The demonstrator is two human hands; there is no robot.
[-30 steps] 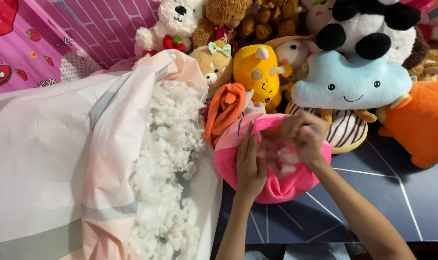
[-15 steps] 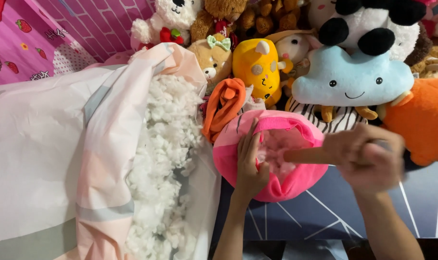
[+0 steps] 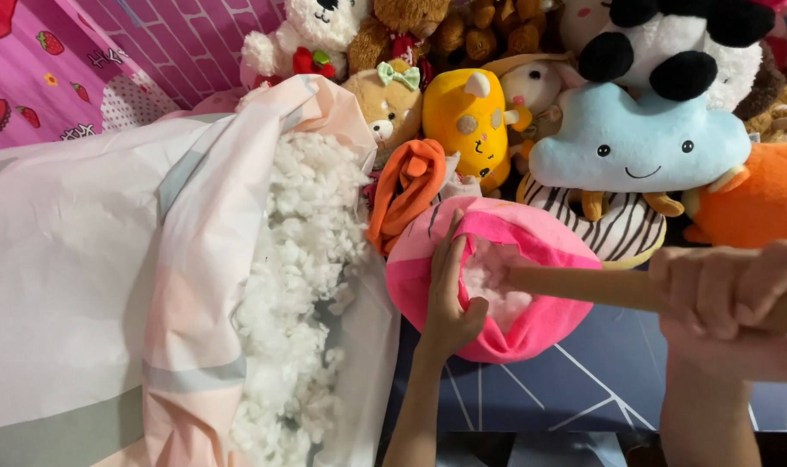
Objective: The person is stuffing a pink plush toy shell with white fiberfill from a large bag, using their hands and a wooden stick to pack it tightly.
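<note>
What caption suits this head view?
Left hand steadies a pink plush shell; right hand pokes stuffing in with a wooden stick.

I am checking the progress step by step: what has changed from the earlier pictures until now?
The right hand left the pink plush shell, drew back rightward and now grips a wooden stick poked into its opening. The left hand stays on the shell; the bag of white stuffing is unchanged.
</note>
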